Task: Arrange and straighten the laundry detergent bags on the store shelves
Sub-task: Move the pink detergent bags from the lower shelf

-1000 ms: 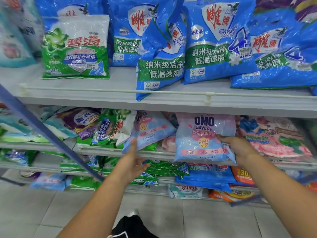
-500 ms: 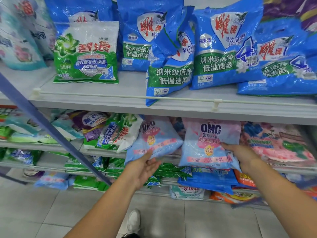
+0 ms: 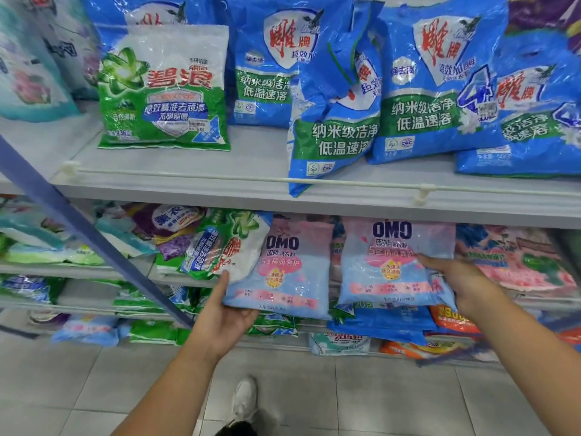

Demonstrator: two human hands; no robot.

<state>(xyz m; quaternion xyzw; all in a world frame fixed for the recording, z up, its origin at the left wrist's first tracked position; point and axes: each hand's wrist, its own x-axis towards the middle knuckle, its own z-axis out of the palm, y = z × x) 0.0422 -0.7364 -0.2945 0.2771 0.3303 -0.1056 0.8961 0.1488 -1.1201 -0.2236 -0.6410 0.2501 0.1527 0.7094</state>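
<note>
Two pale blue and pink OMO detergent bags lean side by side on the middle shelf. My left hand (image 3: 224, 322) grips the bottom left corner of the left OMO bag (image 3: 283, 269), thumb on its edge. My right hand (image 3: 462, 281) holds the right edge of the right OMO bag (image 3: 390, 262), fingers over its front. Left of them a green and white bag (image 3: 226, 247) lies tilted against the left OMO bag. On the top shelf (image 3: 188, 180) stand several blue bags; one of them (image 3: 333, 121) leans forward over the rail. A green bag (image 3: 166, 89) stands upright at the left.
A blue diagonal bar (image 3: 94, 234) crosses in front of the shelves at the left. Lower shelves hold jumbled green, blue and orange bags (image 3: 380, 322). A pink floral bag (image 3: 515, 256) lies to the right of my right hand. My shoe (image 3: 245, 398) is on the tiled floor.
My left hand reached forward and took hold of the left OMO bag's lower corner; that bag now stands straighter. My right hand stayed on the right OMO bag. The view came closer.
</note>
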